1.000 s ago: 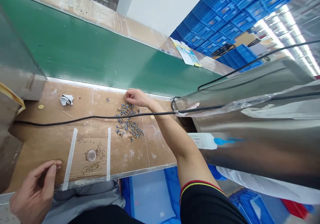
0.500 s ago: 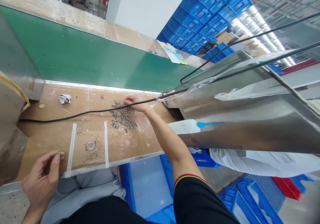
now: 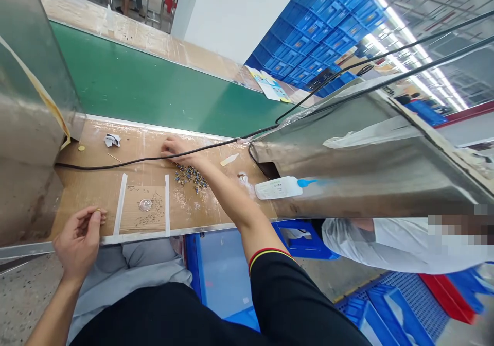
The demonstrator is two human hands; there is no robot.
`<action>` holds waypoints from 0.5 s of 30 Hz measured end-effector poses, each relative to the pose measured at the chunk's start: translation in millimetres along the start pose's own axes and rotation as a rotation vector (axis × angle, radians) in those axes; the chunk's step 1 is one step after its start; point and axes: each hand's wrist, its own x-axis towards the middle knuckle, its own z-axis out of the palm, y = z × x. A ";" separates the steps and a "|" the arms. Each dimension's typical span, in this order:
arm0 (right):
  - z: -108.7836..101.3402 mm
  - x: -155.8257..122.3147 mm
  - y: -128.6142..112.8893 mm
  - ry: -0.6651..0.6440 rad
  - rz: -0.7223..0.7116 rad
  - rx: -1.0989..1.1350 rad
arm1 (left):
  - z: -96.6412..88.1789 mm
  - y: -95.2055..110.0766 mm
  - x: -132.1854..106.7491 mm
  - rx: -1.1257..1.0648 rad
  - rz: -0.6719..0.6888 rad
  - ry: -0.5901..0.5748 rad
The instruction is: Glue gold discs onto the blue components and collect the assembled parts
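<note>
My right hand rests on the wooden bench, just beyond a loose pile of small brass-and-blue metal parts, with a black cable lying across it. Its fingers look loose, with nothing visible in them. At the bench's near edge, my left hand pinches something tiny between thumb and fingertips. Nearby, a clear round dish sits between two white tape strips, among scattered small dark parts.
A green conveyor belt runs behind the bench. A stainless steel panel juts in at right, with a white glue bottle against it. A person in a white sleeve is below it. Blue crates stand on the floor.
My right hand has moved left, from the pile's top edge to beyond it. The whole view has shifted as my head turned. My left hand keeps its pinch.
</note>
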 end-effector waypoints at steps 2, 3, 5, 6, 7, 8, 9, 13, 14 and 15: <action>3.3 -28.5 -1.7 0.010 -0.004 -0.011 | -0.8 -0.1 1.0 -0.041 0.000 0.007; 5.0 -43.8 -2.7 0.021 -0.006 -0.016 | -1.7 0.0 1.7 -0.061 -0.006 0.008; 9.3 -72.2 -5.9 0.047 -0.009 -0.022 | -4.2 3.7 2.2 -0.109 -0.030 0.006; 12.1 -84.3 -8.3 0.063 -0.006 -0.024 | -5.7 8.7 1.4 -0.141 -0.044 -0.004; 15.5 -94.7 -11.3 0.083 0.001 -0.026 | -7.2 16.5 -0.4 -0.179 -0.054 -0.023; 19.4 -103.7 -14.9 0.109 0.015 -0.026 | -8.8 27.5 -3.6 -0.230 -0.059 -0.056; 23.7 -111.4 -18.9 0.140 0.028 -0.028 | -10.6 41.8 -8.5 -0.299 -0.059 -0.117; 39.3 -136.0 -35.7 0.210 -0.002 -0.058 | -23.4 121.8 -43.7 -0.766 -0.089 -0.723; 41.0 -141.2 -38.3 0.219 -0.021 -0.061 | -27.8 142.6 -55.3 -0.862 -0.169 -0.940; 41.5 -145.5 -39.2 0.238 -0.031 -0.060 | -32.0 161.3 -67.3 -0.975 -0.240 -1.125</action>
